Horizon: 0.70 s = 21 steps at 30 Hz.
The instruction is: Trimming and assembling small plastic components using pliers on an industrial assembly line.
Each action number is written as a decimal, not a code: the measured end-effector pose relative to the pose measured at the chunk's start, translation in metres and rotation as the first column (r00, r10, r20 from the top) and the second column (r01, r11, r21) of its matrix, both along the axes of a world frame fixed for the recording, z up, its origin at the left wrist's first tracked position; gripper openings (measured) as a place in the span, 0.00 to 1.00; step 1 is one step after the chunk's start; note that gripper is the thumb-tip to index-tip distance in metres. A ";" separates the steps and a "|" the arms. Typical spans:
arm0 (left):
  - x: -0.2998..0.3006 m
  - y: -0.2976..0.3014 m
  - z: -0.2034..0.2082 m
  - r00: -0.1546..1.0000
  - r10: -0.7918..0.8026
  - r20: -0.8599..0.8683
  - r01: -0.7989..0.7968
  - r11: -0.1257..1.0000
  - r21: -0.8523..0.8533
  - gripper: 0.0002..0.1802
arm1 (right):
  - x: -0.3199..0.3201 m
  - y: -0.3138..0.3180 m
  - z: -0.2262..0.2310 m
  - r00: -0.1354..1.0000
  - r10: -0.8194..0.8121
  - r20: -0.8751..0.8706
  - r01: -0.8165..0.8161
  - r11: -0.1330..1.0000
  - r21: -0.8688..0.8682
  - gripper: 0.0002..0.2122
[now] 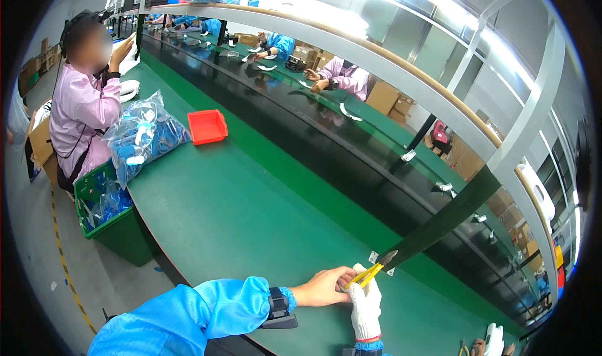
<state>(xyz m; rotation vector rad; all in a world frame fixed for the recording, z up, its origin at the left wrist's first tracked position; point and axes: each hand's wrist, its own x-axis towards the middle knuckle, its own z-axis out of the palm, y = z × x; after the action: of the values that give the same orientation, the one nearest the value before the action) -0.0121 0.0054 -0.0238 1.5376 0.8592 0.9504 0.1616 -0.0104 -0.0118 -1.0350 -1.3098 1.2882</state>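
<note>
Okay, I have the gloved right hand (366, 307) wrapped around the yellow-handled pliers (375, 270) above the worktop (232, 224), their metal nose angled toward the foot of the dark post (442, 224) at the far edge. Up against the handle ends comes my bare left hand (323, 287), fingers curled, though whether they grip anything I cannot tell. Over at the worktop's left end, a red bin (207, 128) sits by the far edge and a clear bag of blue pieces (149, 133) by the near one.
</note>
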 end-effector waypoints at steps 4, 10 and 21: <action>0.001 -0.001 0.001 1.000 0.001 0.003 -0.001 1.000 -0.008 0.37 | 0.000 -0.001 0.001 1.000 0.000 -0.015 0.000 1.000 -0.006 0.31; 0.000 0.000 -0.002 1.000 0.004 0.016 -0.004 1.000 0.001 0.35 | -0.001 0.001 -0.002 0.999 -0.009 0.040 0.007 0.999 0.031 0.30; -0.002 -0.002 0.003 1.000 0.024 0.016 -0.024 1.000 -0.011 0.35 | -0.007 -0.001 0.005 0.999 0.014 -0.042 -0.014 1.000 -0.005 0.33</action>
<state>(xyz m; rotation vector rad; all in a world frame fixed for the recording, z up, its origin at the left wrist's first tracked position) -0.0139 0.0032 -0.0211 1.5112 0.8719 0.9726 0.1550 -0.0118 -0.0067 -0.9987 -1.2844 1.3177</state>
